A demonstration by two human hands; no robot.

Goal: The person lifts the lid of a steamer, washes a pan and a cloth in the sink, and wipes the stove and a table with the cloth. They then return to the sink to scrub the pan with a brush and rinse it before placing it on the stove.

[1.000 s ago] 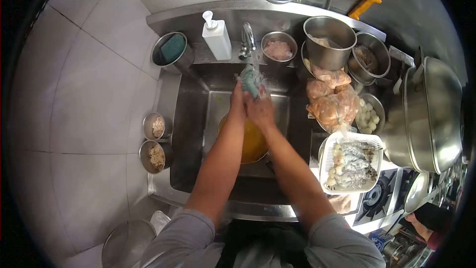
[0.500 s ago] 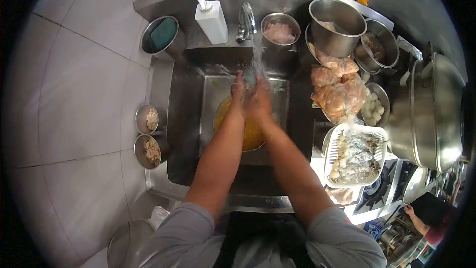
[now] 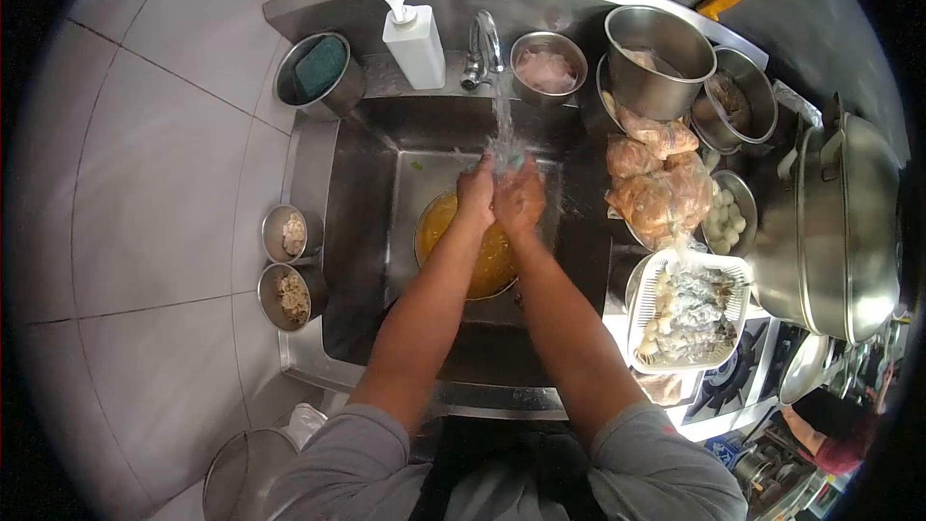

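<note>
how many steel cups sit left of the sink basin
3: sponge cup at the back-left corner; upper food cup and lower food cup on the left rim of the sink.

The scene is lit evenly and fairly brightly from above, and no hard shadows are cast on the white tiled surface (image 3: 145, 183). Strong fisheye distortion is seen: tile joints and the rim of the stainless steel sink (image 3: 502, 397) are bent, and the corners are lost to a black vignette. Glare is thrown off the large lidded steel pot (image 3: 849, 232), while the sink's basin is left dimmer beneath the forearms. The thin stream of running tap water (image 3: 502, 116) is smeared, and the left hand (image 3: 476, 195) and right hand (image 3: 521, 201) under it are slightly softened. Detail at the lower right edge is dark and blurred.
</note>
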